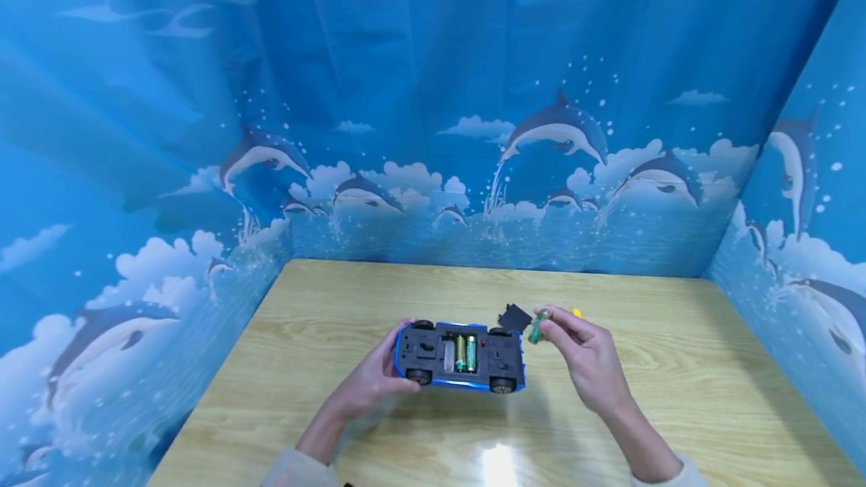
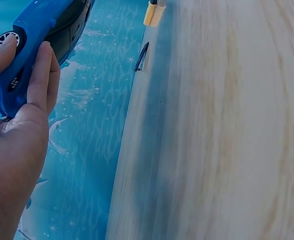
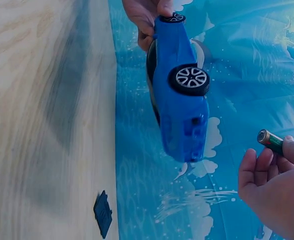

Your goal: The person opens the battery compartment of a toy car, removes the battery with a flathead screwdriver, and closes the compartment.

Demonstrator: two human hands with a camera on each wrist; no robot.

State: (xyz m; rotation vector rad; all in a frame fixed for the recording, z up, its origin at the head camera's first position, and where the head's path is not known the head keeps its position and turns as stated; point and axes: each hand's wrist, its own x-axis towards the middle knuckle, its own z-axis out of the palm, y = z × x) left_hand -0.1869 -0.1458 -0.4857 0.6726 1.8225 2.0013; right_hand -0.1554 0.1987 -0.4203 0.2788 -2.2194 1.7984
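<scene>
The toy car (image 1: 497, 355) lay just below the centre of the head view, tipped so that its underside faced the camera. Its body was a glossy blue, showing there as a thin rim around a black base, with four black wheels; in the right wrist view the wheels had silver spokes. The battery compartment in the base stood uncovered, and two batteries (image 1: 466, 354), one more golden and one greener, lay side by side in it, with a greyish strip to their left.

The left hand (image 1: 372, 380) gripped the car at its left end, thumb along the near edge by a wheel and fingers behind; the left wrist view showed those fingers nearly straight against the body. Its forearm rose from the lower left of the frame.

The right hand (image 1: 587, 355), right of the car and apart from it, pinched a green battery (image 3: 273, 141) between thumb and fingers, the other fingers loosely curled. Its forearm came up from the lower right.

A black cover (image 1: 514, 318) rested on the wooden table (image 1: 325, 299) beyond the car's right end.
</scene>
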